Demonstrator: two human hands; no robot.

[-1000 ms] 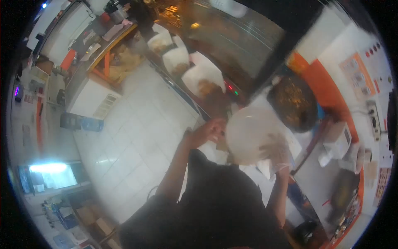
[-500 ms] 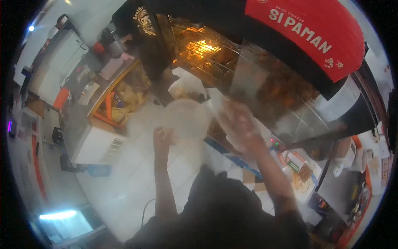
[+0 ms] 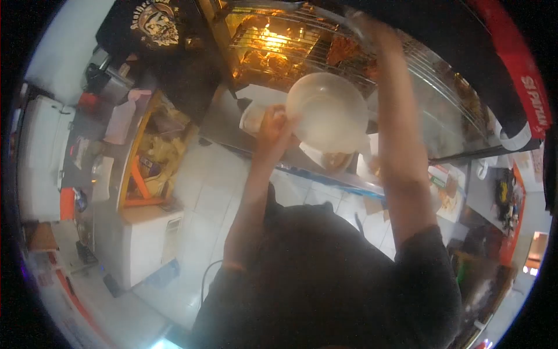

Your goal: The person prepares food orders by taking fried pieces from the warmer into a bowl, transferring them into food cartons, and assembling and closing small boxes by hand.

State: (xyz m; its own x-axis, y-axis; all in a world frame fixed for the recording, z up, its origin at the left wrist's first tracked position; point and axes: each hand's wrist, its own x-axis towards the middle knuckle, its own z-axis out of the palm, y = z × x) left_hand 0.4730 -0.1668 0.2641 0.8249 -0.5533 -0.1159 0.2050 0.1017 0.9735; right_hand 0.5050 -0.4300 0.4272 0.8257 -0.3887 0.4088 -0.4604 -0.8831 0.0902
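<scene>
My left hand (image 3: 273,125) is closed on the left edge of a pale round plastic bowl (image 3: 325,110), held up in front of the lit oven. No food can be made out inside the hazy bowl. My right hand (image 3: 372,29) reaches up to the oven opening, blurred, with its fingers around what looks like metal tongs (image 3: 334,16). Browned meat (image 3: 343,49) lies on the wire racks (image 3: 314,35) close below that hand. Behind my left hand, a paper-lined box (image 3: 253,116) rests on the ledge.
Flames (image 3: 273,39) burn at the back of the oven. Another person in a black printed shirt (image 3: 157,26) stands at the left. A glass-fronted counter (image 3: 163,134) with pale contents is beside them. Packets and food lie on a side table (image 3: 450,200) at right.
My view has shifted closer to the oven. The bowl and my left hand have moved up and right toward it. My right hand has risen from beside the bowl to the oven opening.
</scene>
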